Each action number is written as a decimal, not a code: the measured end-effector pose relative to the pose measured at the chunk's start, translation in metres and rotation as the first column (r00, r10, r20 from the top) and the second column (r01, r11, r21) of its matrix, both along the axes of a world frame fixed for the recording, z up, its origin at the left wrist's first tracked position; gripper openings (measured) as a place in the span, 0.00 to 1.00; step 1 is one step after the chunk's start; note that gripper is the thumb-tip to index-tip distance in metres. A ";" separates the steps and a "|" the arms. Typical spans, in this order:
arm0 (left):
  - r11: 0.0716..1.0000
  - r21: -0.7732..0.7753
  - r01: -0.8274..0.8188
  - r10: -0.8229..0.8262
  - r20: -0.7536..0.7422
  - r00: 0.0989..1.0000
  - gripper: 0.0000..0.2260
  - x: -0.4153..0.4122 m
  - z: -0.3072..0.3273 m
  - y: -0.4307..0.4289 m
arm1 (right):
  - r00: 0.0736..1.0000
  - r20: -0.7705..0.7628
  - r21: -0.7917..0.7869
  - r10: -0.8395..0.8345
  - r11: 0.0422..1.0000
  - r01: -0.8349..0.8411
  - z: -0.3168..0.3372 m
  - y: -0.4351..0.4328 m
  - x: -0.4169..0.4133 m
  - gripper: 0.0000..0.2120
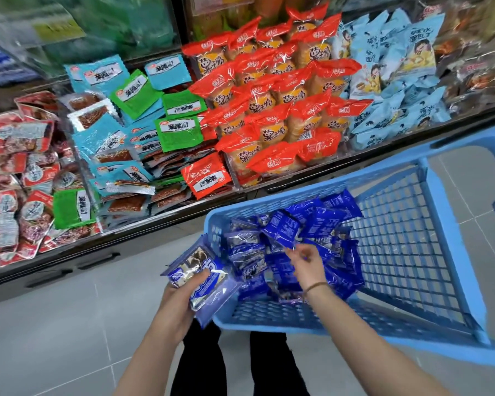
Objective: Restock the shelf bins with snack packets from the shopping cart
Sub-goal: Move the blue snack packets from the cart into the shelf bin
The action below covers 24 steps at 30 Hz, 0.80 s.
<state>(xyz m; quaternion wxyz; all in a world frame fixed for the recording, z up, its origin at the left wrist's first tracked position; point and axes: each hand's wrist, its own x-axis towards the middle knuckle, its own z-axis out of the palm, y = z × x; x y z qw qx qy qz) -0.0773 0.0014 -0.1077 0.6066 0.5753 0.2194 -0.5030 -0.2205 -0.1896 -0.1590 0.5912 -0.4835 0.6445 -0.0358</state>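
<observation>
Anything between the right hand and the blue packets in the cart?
Nothing visible. The right hand is inside the open-topped cart, pinching the lower edge of a blue packet on top of the pile. The left hand holds its stack outside the cart.

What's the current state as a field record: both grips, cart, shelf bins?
left grip: holds stack of blue packets at the cart's near-left corner
right grip: pinches lower edge of raised packet above the pile
cart: light blue plastic, pile of dark blue packets at its left end
shelf bins: left to right red packets, green and teal packets, orange packets, light blue packets
</observation>
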 end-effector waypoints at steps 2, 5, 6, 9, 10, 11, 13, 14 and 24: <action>1.000 0.006 -0.023 0.023 0.000 1.000 0.17 0.001 -0.002 0.012 | 0.966 -0.160 -0.192 0.201 0.954 -0.230 -0.018 -0.016 0.000 0.16; 0.999 0.023 -0.029 0.030 -0.012 0.999 0.13 -0.003 -0.008 0.022 | 0.708 -0.465 -0.207 0.531 0.713 -0.670 -0.043 -0.030 0.009 0.35; 0.999 0.026 -0.034 0.035 -0.015 0.999 0.13 -0.004 -0.009 0.024 | 0.621 -0.523 -0.177 0.584 0.638 -0.749 -0.050 -0.032 0.013 0.39; 0.998 0.027 -0.050 0.050 -0.002 0.999 0.14 -0.006 -0.012 0.025 | 0.486 -0.610 -0.139 0.626 0.520 -0.843 -0.066 -0.031 0.024 0.44; 0.998 0.026 -0.050 0.050 0.006 0.999 0.15 -0.007 -0.012 0.026 | 0.481 -0.628 -0.149 0.612 0.513 -0.846 -0.070 -0.030 0.025 0.43; 0.998 0.023 -0.050 0.050 0.012 0.999 0.14 -0.008 -0.013 0.026 | 0.489 -0.638 -0.168 0.595 0.512 -0.842 -0.072 -0.031 0.025 0.41; 0.999 0.020 -0.050 0.050 0.018 0.999 0.12 -0.010 -0.012 0.028 | 0.508 -0.631 -0.194 0.587 0.514 -0.835 -0.073 -0.033 0.022 0.37; 0.998 0.024 -0.051 0.051 0.020 0.999 0.11 -0.011 -0.012 0.028 | 0.519 -0.613 -0.200 0.596 0.518 -0.832 -0.071 -0.035 0.020 0.35; 0.987 -0.023 -0.160 0.161 0.039 0.986 0.13 -0.028 0.034 0.029 | 0.950 0.037 -0.166 0.309 0.940 -0.299 0.029 -0.048 -0.020 0.05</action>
